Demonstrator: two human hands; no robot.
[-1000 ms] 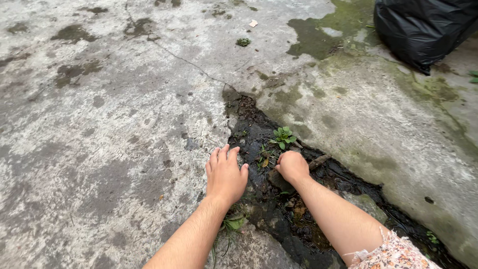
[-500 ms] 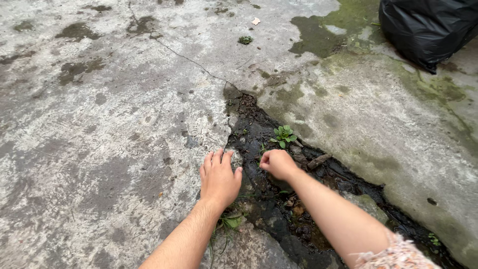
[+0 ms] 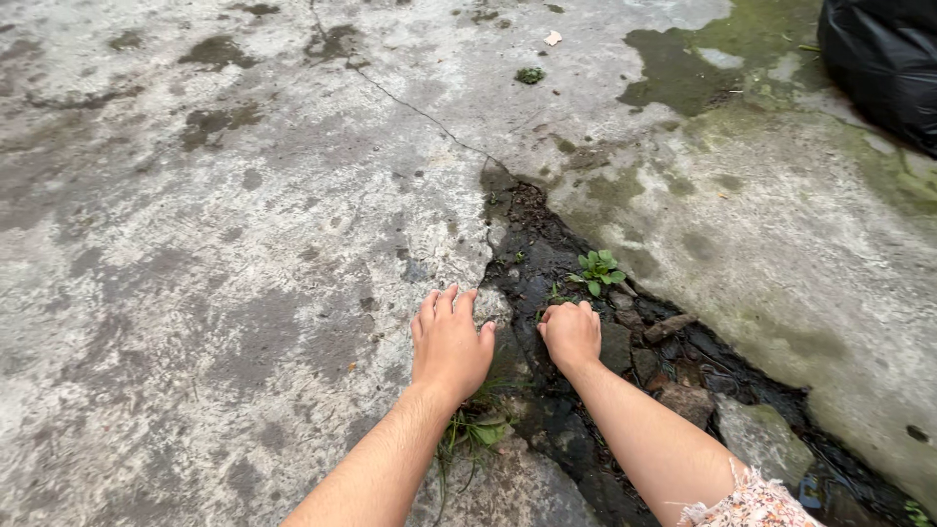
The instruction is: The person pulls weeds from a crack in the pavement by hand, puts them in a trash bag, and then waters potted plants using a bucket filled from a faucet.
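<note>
— Left hand (image 3: 449, 342): position and state?

— Palm down on the grey concrete slab (image 3: 215, 254), fingers straight and together, opened flat and gripping nothing. Fingertips lie at the edge of the dark crack (image 3: 547, 254).

— Right hand (image 3: 571, 334)?

— Curled into a loose fist, knuckles up, set inside the crack on wet black soil. Fingers are folded under. Whether they pinch anything cannot be told from this angle. A floral sleeve cuff (image 3: 752, 506) shows at the lower edge.

— Nearest plants?

— Small green seedling (image 3: 556, 295): just beyond the right knuckles, close to touching. Round-leaved weed (image 3: 599, 270): slightly farther up the crack, apart from both hands. Grass tuft (image 3: 473, 429): under the left wrist, at the crack's near edge.

— Other items in the crack?

— Broken stones (image 3: 683, 400) and a short brown stick (image 3: 669, 327), right of the right forearm.

— Any packages or bags?

— One black plastic bag (image 3: 883, 63), glossy and bulging, top right corner, resting on moss-stained concrete. No label is legible. Well apart from both hands.

— Remaining features?

— A pale dry leaf (image 3: 552, 38) and a small moss clump (image 3: 530, 74) at the top, beside a thin hairline crack (image 3: 410, 107).
</note>
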